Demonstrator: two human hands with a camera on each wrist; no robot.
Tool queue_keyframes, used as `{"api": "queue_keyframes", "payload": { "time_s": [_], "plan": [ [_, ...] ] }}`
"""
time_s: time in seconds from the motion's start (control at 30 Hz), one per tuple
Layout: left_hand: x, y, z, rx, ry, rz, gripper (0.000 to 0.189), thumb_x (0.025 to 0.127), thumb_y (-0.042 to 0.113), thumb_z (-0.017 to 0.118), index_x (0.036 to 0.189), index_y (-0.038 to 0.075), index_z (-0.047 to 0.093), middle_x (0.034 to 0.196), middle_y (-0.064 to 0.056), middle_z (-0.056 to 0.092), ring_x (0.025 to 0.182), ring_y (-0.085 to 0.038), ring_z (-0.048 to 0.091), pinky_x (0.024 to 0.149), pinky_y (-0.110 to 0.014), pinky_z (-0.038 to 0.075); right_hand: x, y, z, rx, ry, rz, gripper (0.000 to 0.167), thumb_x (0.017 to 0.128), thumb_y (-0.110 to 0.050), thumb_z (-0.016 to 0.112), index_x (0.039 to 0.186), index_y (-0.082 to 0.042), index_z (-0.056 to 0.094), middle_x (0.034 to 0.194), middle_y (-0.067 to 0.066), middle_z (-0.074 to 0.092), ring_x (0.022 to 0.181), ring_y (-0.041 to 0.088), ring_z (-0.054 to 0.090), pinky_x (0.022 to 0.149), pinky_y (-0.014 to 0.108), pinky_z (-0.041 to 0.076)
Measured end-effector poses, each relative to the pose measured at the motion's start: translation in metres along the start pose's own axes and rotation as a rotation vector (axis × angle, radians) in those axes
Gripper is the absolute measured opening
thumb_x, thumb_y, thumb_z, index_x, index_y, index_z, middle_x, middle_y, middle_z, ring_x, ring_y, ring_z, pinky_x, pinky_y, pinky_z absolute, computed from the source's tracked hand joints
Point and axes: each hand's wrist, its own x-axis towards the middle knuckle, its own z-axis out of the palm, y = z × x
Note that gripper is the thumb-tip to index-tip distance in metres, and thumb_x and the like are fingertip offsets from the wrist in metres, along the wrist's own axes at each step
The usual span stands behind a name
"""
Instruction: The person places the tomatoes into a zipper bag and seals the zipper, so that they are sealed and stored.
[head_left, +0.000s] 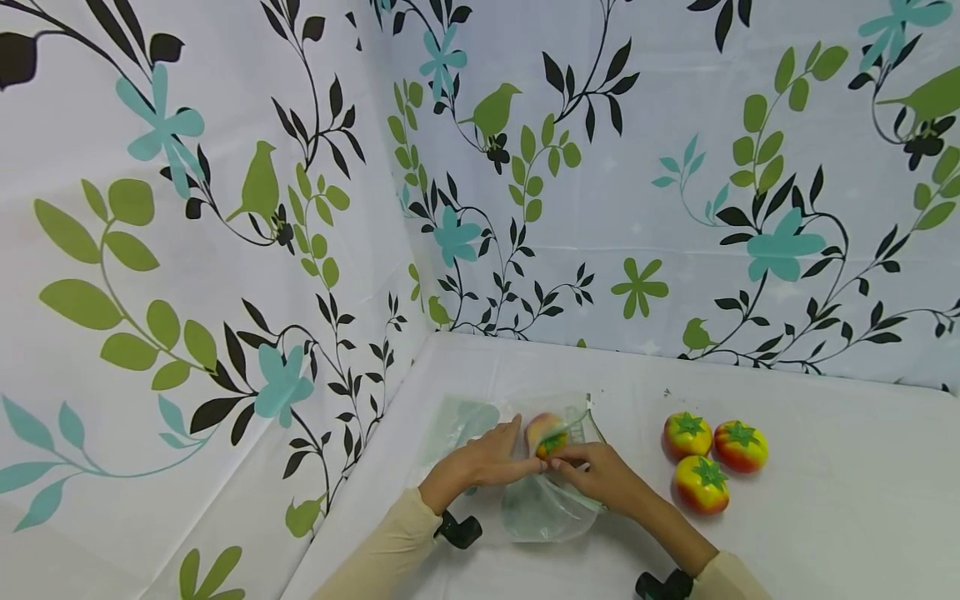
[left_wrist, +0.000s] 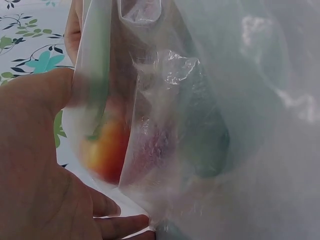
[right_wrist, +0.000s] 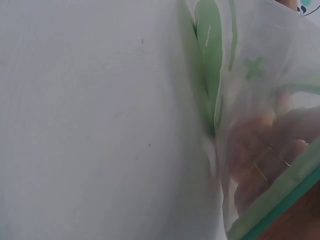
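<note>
- A white table point(head_left: 840, 517) holds the things.
- A clear bag point(head_left: 547, 515) lies nearer the table's left edge.
- The left hand point(head_left: 491, 456) touches it, fingers straight.
- The right hand point(head_left: 602, 477) pinches it, fingers bent.
- One fruit point(head_left: 540, 432) shows through it, between the hands.
- Three fruits point(head_left: 701, 487) sit farther from that edge.
</note>
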Motion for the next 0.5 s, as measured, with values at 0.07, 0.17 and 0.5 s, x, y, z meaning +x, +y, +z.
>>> {"api": "queue_keyframes", "payload": {
  "time_s": [0.07,0.17,0.5],
  "plan": [
    [0.0004,0.0,0.0001,0.005,-0.001,-0.002,0.11,0.09,0.072,0.054,0.168,0.003,0.018,0.169,-0.018,0.035,0.154,-0.035,0.038,0.116,-0.072,0.031,0.0007,-0.0001,0.0007,-0.005,-0.001,-0.008,0.027,0.107,-0.022,0.062,0.123,-0.006,0.079,0.117,0.005,0.079,0.1,0.021,0.075,0.086,0.035,0.061],
    [0.0008,0.0,0.0003,0.008,-0.001,-0.005,0.112,0.089,0.072,0.055,0.168,0.003,0.018,0.169,-0.018,0.034,0.154,-0.035,0.037,0.116,-0.072,0.031,0.0014,-0.001,0.0014,-0.015,-0.008,0.004,0.028,0.108,-0.02,0.061,0.126,-0.008,0.078,0.121,0.004,0.078,0.108,0.024,0.074,0.09,0.044,0.061],
    [0.002,-0.0006,0.0019,0.022,-0.016,-0.012,0.111,0.09,0.071,0.056,0.169,0.003,0.016,0.171,-0.017,0.031,0.157,-0.033,0.033,0.118,-0.07,0.028,0.0037,0.0021,0.0018,-0.038,-0.02,0.017,0.029,0.107,-0.017,0.061,0.13,-0.008,0.076,0.129,0.009,0.075,0.104,0.019,0.071,0.078,0.028,0.057]
  ]
}}
